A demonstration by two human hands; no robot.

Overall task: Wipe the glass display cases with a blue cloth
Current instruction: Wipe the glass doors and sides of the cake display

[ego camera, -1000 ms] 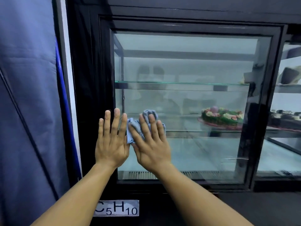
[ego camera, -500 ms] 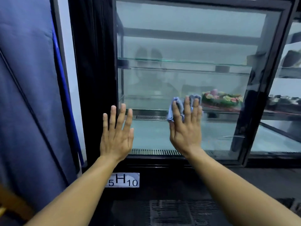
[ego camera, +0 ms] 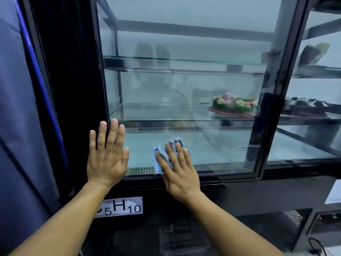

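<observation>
Blue cloth (ego camera: pixel 162 159) sits bunched under your right hand (ego camera: pixel 178 172), pressed flat against the glass (ego camera: pixel 203 89) low on the pane, just above the bottom frame (ego camera: pixel 230 177). That grip is spread, fingers splayed over the cloth, pinning it, not pinching it. Your left hand (ego camera: pixel 107 156) is bare and open, palm flat where the left frame edge meets the glass.

To wipe well, flatten the cloth so more of it meets the pane; as it lies, your judgement should be that the wad covers only a narrow track. Work along the bottom edge in overlapping passes, and lift the left palm off the glass, since it will likely leave prints.

Much is hard to read. Reflections and haze veil the upper pane, so you cannot tell which areas are clean. A cake (ego camera: pixel 234 103) shows on the middle shelf (ego camera: pixel 166 122). The neighbouring case (ego camera: pixel 313 108) at right is cut off, and the label (ego camera: pixel 120 207) below is half hidden by your forearm.
</observation>
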